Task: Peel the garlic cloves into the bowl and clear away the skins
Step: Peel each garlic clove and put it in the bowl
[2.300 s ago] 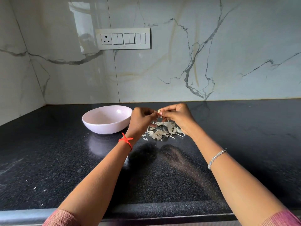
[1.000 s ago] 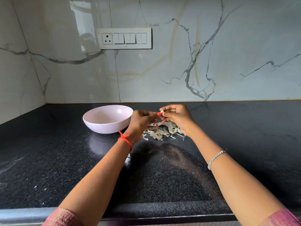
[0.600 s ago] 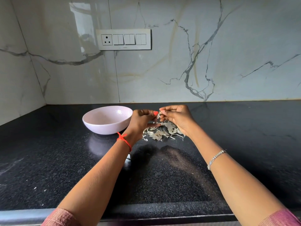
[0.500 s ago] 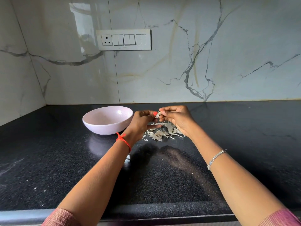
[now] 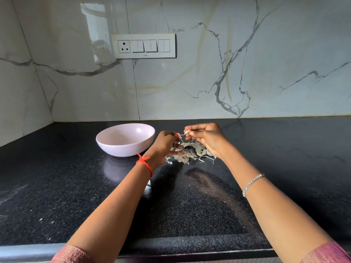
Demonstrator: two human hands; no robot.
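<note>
A small pale garlic clove is pinched between the thumb and fingers of my right hand, just above the counter. My left hand pinches a thin strip of skin that stretches toward the clove. Below both hands lies a heap of papery garlic skins on the black counter. A pale pink bowl stands to the left of my left hand; its inside is hardly visible from this angle.
The black speckled counter runs to a marble wall behind and to the left. A white switch panel sits on the wall above the bowl. The counter's front edge runs below my forearms.
My hands have drawn slightly apart: the left has pulled a strip of skin down and away from the clove in my right hand. The bowl and heap of skins have not moved.
</note>
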